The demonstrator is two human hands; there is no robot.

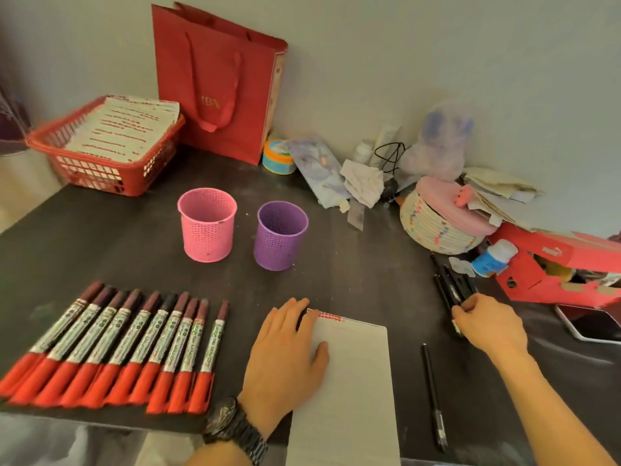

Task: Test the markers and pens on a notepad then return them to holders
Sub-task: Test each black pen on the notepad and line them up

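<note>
Left hand (285, 351) lies flat; right hand (490, 327) fingers (463, 310) grip pens (452, 287).

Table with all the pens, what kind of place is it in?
Probably a desk at home, maybe a craft corner, against a wall. A row of markers lies beside a notepad, a pink holder and a purple holder stand behind, and a red gift bag stands at the back.

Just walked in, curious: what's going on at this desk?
A person's left hand rests flat on a white lined notepad, while the right hand grips a bunch of black pens further right. A row of red-and-white markers lies on the left; a single black pen lies beside the pad. The pink mesh holder and purple mesh holder stand behind, with nothing sticking out.
</note>
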